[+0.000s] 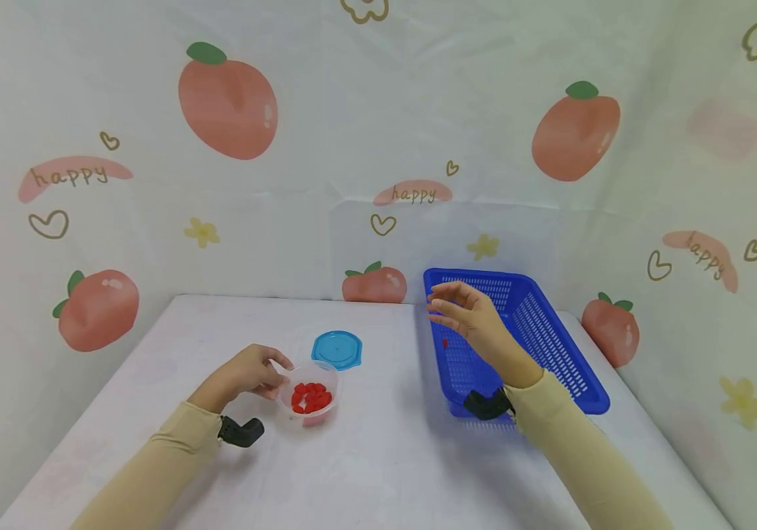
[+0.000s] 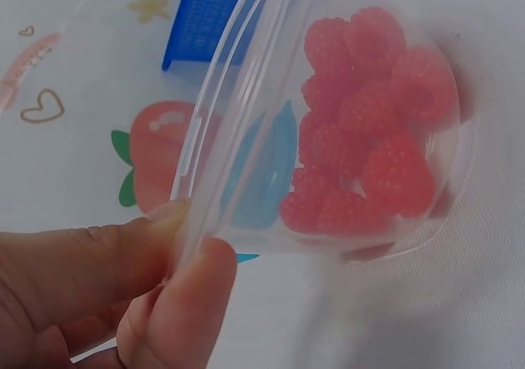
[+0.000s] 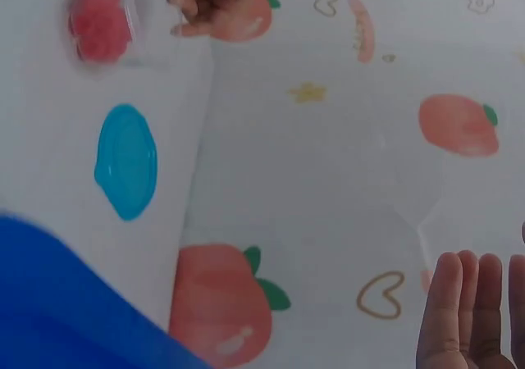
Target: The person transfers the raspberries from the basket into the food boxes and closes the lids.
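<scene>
A round clear plastic tub point(image 1: 334, 377) stands on the table, several red raspberries point(image 1: 312, 397) lying inside it. My left hand point(image 1: 249, 377) pinches the tub's rim on its left side; the left wrist view shows thumb and finger on either side of that rim point(image 2: 205, 156). Over the left part of a blue plastic basket point(image 1: 577, 361) is my right hand point(image 1: 467, 316), raised, its fingers extended and holding nothing. A small red piece point(image 1: 445, 343), too small to make out surely, shows in the basket below the right hand.
A translucent blue lid point(image 1: 337, 350) lies flat on the white-covered table point(image 1: 378, 456), just behind the tub. The basket has raised slotted walls and sits at the right. A white cloth point(image 1: 325, 110) with fruit prints hangs behind the table and along its sides.
</scene>
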`<state>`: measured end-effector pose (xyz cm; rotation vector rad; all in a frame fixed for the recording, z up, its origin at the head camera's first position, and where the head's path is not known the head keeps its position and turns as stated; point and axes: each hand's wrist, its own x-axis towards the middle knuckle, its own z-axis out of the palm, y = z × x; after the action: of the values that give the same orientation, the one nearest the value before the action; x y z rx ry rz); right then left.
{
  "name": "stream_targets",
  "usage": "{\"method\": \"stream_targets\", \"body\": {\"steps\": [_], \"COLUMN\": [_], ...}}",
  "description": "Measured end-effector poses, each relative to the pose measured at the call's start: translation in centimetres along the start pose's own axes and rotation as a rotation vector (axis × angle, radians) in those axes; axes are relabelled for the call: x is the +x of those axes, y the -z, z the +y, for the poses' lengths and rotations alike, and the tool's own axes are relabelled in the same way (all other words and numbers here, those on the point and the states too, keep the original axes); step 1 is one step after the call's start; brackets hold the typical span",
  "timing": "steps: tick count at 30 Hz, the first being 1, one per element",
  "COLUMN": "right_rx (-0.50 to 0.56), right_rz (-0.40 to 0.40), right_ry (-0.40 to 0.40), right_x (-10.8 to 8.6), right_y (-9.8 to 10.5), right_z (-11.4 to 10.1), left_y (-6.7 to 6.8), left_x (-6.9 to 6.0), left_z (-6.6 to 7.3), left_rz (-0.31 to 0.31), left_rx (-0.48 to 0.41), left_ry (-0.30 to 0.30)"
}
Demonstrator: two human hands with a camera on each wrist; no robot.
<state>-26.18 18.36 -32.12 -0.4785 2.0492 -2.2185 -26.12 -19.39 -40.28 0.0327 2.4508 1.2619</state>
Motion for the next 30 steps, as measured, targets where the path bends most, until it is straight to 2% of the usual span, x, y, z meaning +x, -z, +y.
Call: {"method": "stream_targets", "body": {"steps": [8, 14, 18, 24, 30], "right_rx": [-0.112, -0.247, -0.364, -0.525, -0.566], "right_rz": [0.109, 0.111, 0.101, 0.068, 0.058], "right_ry": [-0.091, -0.184, -0.274, -0.385, -0.467], "right_x": [3.4, 5.4, 6.4, 6.7, 6.4], "right_y": [3.5, 5.3, 6.2, 6.9, 7.5], "right_z": [0.8, 3.1, 4.9, 7.0, 8.3], "left_y": [0.1, 0.1, 0.1, 0.1, 0.1], "left_x": [-0.2, 0.0, 0.1, 0.0, 0.0], "left_z": [-0.1, -0.1, -0.2, -0.2, -0.2], "left_rz": [-0.004, -0.001, 0.0, -0.004, -0.003], "left_rx": [-0.003, -0.006, -0.005, -0.009, -0.007], "left_ry": [-0.002, 0.005, 0.002, -0.001, 0.001]}}
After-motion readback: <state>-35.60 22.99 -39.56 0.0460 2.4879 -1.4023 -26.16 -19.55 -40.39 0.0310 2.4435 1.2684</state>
